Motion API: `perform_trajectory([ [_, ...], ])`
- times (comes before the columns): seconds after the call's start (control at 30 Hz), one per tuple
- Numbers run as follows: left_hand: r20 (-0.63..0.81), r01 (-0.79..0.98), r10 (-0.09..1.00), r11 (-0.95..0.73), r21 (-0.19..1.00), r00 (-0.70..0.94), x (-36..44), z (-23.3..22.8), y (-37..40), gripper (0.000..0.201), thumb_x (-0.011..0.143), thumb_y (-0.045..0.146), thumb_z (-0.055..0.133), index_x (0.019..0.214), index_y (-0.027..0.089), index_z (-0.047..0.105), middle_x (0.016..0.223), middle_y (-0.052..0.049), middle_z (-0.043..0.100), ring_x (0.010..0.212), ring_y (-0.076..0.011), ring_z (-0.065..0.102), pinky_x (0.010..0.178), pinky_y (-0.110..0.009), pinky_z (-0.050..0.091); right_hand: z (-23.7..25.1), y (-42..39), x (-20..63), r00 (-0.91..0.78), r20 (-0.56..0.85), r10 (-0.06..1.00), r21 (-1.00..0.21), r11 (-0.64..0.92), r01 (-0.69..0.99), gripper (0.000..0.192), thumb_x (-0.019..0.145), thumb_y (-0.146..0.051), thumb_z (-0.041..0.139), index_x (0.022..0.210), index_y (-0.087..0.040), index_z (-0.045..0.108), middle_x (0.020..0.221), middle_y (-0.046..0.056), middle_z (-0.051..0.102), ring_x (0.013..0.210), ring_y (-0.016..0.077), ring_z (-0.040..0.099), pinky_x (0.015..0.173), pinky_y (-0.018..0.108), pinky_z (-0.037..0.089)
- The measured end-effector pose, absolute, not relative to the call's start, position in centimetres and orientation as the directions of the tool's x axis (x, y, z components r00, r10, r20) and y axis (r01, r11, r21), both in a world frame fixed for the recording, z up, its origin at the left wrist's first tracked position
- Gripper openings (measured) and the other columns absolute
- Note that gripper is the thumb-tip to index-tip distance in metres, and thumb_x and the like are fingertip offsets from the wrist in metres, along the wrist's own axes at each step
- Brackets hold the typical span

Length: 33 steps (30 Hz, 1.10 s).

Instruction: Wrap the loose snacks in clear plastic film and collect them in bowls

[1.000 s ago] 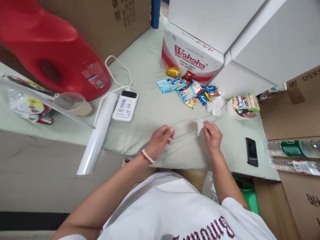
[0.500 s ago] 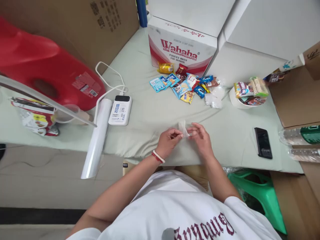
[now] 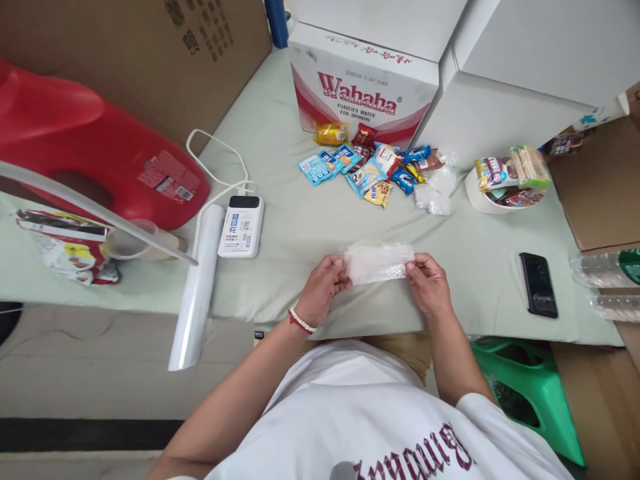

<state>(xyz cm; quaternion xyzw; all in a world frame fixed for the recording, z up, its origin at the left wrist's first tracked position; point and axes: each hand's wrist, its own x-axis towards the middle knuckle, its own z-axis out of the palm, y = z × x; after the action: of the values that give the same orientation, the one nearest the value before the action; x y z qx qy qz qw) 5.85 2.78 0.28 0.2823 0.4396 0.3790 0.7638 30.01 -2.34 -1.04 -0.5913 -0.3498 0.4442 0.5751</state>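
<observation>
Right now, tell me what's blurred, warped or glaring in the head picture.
Head view: soft even light, no hard shadows; wide-lens bending curves the table edge; red jug close and soft; clear bag between left hand and right hand reads hazy; phone sharp, no glare.

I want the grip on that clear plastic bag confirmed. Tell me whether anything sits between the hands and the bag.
Nothing visible does. The left hand and the right hand each pinch one end of the clear plastic bag directly, holding it stretched above the green cloth. The snack packets lie farther back, apart.
</observation>
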Motion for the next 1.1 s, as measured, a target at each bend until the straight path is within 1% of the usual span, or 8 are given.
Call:
perform_trajectory([
  [0.17, -0.437, -0.276, 0.829, 0.537, 0.797, 0.351, 5.5, -0.2, 3.0, 0.041, 0.066, 0.050, 0.088, 0.081, 0.018, 0.066, 0.075, 0.003, 0.058, 0.066, -0.0091, 0.053, 0.057, -0.021, 0.044, -0.9, -1.0, 30.4, 0.209, -0.083, 0.974, -0.996, -0.090, 0.025, 0.026, 0.082, -0.049, 0.082, 0.095, -0.027, 0.074, 0.079, -0.001, 0.066, 0.073, 0.0166, 0.060, 0.076, 0.032, 0.051],
  [0.33, -0.309, -0.273, 0.936, 0.345, 0.898, 0.167, 6.1, -0.6, 2.2, 0.037, 0.067, 0.046, 0.089, 0.077, 0.019, 0.064, 0.073, 0.004, 0.060, 0.068, -0.0097, 0.051, 0.064, -0.023, 0.043, 0.5, -1.1, 28.5, 0.480, 0.044, 0.876, -0.973, -0.071, 0.219, 0.031, 0.091, -0.055, 0.071, 0.104, -0.027, 0.072, 0.100, 0.004, 0.069, 0.086, 0.0192, 0.063, 0.080, 0.034, 0.054],
  [0.47, -0.213, -0.221, 0.951, 0.262, 0.939, 0.223, 6.9, -0.1, 1.4, 0.040, 0.067, 0.044, 0.091, 0.073, 0.020, 0.060, 0.070, 0.005, 0.057, 0.068, -0.0102, 0.050, 0.068, -0.024, 0.043, 1.2, -2.0, 24.7, 0.181, -0.150, 0.972, -0.989, -0.149, -0.022, 0.045, 0.080, -0.054, 0.083, 0.115, -0.029, 0.069, 0.102, 0.004, 0.071, 0.089, 0.0213, 0.066, 0.071, 0.033, 0.057],
  [0.53, -0.209, -0.235, 0.932, 0.283, 0.930, 0.297, 6.8, 0.1, 1.3, 0.044, 0.065, 0.046, 0.093, 0.071, 0.019, 0.058, 0.069, 0.005, 0.056, 0.067, -0.0096, 0.049, 0.067, -0.024, 0.042, 1.3, -2.0, 23.8, 0.114, -0.241, 0.964, -0.965, -0.226, -0.133, 0.046, 0.072, -0.052, 0.089, 0.106, -0.028, 0.071, 0.089, 0.002, 0.070, 0.078, 0.0187, 0.064, 0.067, 0.031, 0.056],
  [0.7, -0.267, -0.309, 0.890, 0.389, 0.868, 0.370, 4.2, 0.4, 2.3, 0.051, 0.065, 0.056, 0.093, 0.073, 0.019, 0.058, 0.067, 0.005, 0.053, 0.060, -0.0088, 0.047, 0.059, -0.024, 0.041, 2.0, -1.8, 27.2, 0.236, -0.274, 0.933, -0.956, -0.236, -0.175, 0.036, 0.068, -0.050, 0.091, 0.086, -0.025, 0.074, 0.072, -0.003, 0.063, 0.060, 0.0121, 0.053, 0.058, 0.027, 0.050],
  [0.93, -0.094, -0.175, 0.868, 0.202, 0.964, 0.488, 0.1, 1.7, 5.6, 0.034, 0.068, 0.036, 0.092, 0.074, 0.019, 0.064, 0.084, -0.002, 0.063, 0.079, -0.0145, 0.059, 0.071, -0.028, 0.051, 3.2, -3.2, 32.5, 0.289, -0.212, 0.934, -0.977, -0.208, -0.046, 0.033, 0.069, -0.049, 0.091, 0.081, -0.024, 0.074, 0.071, -0.002, 0.064, 0.059, 0.0126, 0.054, 0.057, 0.027, 0.046],
  [1.0, -0.061, -0.058, 0.908, 0.094, 0.994, 0.414, -0.5, 2.0, 7.3, 0.028, 0.071, 0.037, 0.088, 0.077, 0.019, 0.067, 0.088, -0.004, 0.066, 0.085, -0.0169, 0.062, 0.076, -0.030, 0.052, 3.0, -3.6, 33.1, 0.298, -0.189, 0.936, -0.981, -0.194, -0.013, 0.031, 0.072, -0.048, 0.090, 0.082, -0.024, 0.074, 0.070, -0.001, 0.064, 0.060, 0.0129, 0.054, 0.058, 0.028, 0.047],
  [1.1, 0.067, 0.187, 0.993, -0.085, 0.979, 0.100, -0.3, 2.3, 9.2, 0.023, 0.072, 0.033, 0.081, 0.085, 0.020, 0.068, 0.098, -0.005, 0.066, 0.096, -0.0195, 0.063, 0.080, -0.030, 0.053, 2.3, -4.0, 33.1, 0.286, -0.185, 0.940, -0.978, -0.203, 0.037, 0.028, 0.075, -0.047, 0.088, 0.082, -0.024, 0.074, 0.070, -0.001, 0.063, 0.062, 0.0129, 0.054, 0.060, 0.028, 0.047],
])
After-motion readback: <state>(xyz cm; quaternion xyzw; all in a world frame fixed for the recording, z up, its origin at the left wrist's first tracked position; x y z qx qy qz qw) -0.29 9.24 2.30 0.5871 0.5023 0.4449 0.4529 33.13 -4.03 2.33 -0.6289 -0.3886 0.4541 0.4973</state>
